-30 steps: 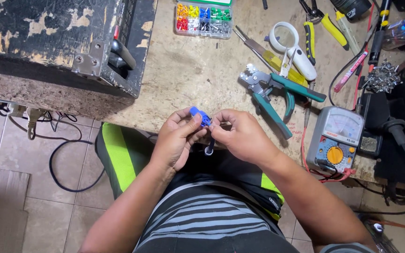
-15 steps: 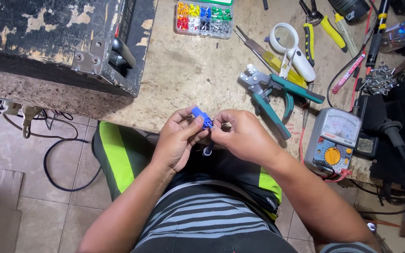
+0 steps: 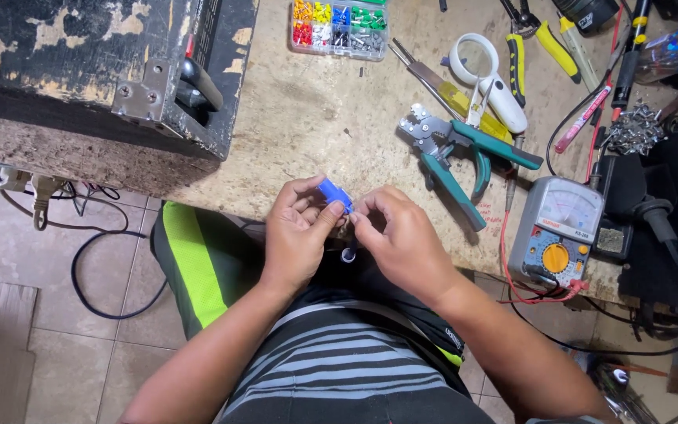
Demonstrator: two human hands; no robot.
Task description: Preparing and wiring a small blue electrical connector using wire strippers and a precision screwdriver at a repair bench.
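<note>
Head view: both hands [image 3: 347, 232] stay pinched together on the blue connector [image 3: 334, 195], barely shifted since before.

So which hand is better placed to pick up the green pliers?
Probably the right hand: the green pliers lie just beyond it on the bench, while the left hand pinches the blue connector.

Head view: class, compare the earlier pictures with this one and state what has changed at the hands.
Almost nothing has changed. The left hand still pinches the small blue connector, and the right hand stays against it. The teal crimping pliers and meter lie where they were.
</note>
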